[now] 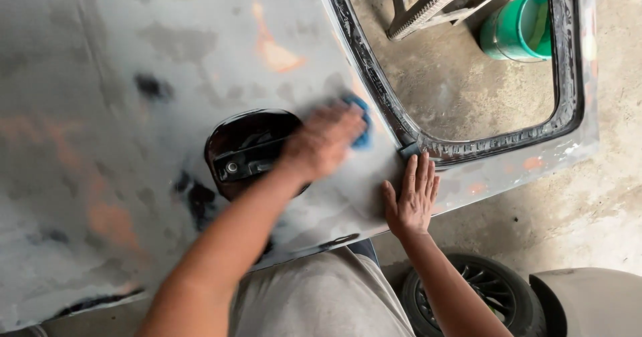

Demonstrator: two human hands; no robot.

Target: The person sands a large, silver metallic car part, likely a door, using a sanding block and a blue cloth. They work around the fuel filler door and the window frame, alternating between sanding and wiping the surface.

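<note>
A blue pad (361, 126) lies pressed against a grey, patchy car door (134, 63), just right of the black recess that holds the door handle (244, 151) and close to the lower left corner of the window opening (468, 76). The left hand (322, 142) covers most of the pad — fingers closed down over it, only its blue edge showing past the fingertips. The hand is blurred, so the exact hold cannot be told beyond that.

The right hand (411, 200) lies flat and open on the door near its lower edge, fingers spread and pointing up toward the black window seal (401, 126); it holds nothing.

The door's surface shows dull grey with orange and dark spots. Through the window opening, a concrete floor (588, 196) and a green bucket (525, 26) are visible — beside the bucket, a piece of metal frame (435, 3). Below the door, near the person's grey trousers (321, 297), stands a black tyre (488, 293).
</note>
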